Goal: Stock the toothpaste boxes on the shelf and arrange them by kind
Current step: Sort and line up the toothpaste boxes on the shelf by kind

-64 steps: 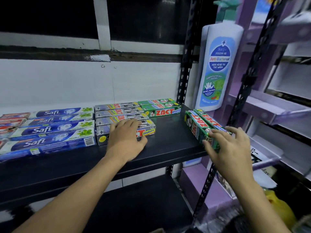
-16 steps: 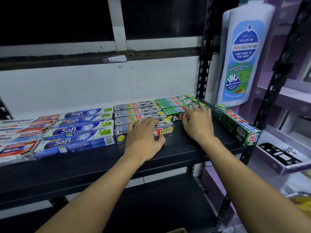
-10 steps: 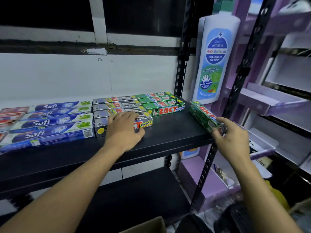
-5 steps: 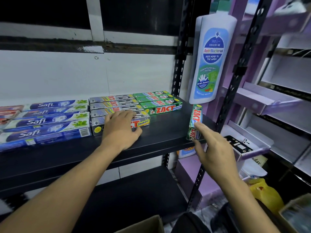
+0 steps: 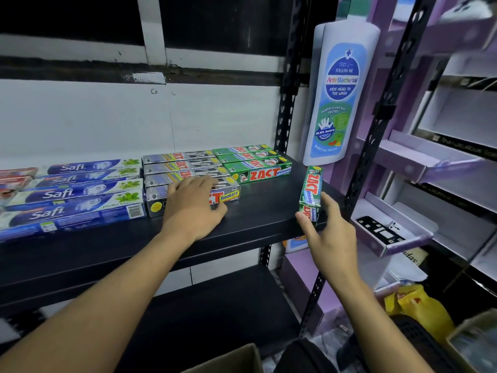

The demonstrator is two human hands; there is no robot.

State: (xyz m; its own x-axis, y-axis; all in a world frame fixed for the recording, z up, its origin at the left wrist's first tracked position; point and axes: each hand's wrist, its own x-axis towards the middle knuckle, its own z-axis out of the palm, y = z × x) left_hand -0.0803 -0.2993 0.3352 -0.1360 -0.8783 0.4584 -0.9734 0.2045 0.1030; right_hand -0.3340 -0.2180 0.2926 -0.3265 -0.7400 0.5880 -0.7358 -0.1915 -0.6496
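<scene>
On the black shelf (image 5: 258, 211) lie rows of toothpaste boxes: blue Safi boxes (image 5: 72, 195) at the left, silver Zact Smokers boxes (image 5: 185, 165) in the middle, green Zact Whitening boxes (image 5: 255, 162) behind to the right. My left hand (image 5: 192, 208) rests flat on the front silver box. My right hand (image 5: 330, 238) grips the near end of a small stack of green Zact boxes (image 5: 311, 189) at the shelf's right front corner, pointing lengthwise away from me.
Red-and-white boxes (image 5: 13, 181) sit at the far left. A large bottle-shaped Anti-Bacterial display (image 5: 340, 95) stands right of the black upright (image 5: 289, 103). Purple shelving (image 5: 419, 157) fills the right. A cardboard box (image 5: 231, 359) and yellow bag (image 5: 419, 308) lie below.
My right hand left the green row, took the green stack at the shelf's right edge and turned it from slanting to lengthwise. The left hand stayed on the silver box.
</scene>
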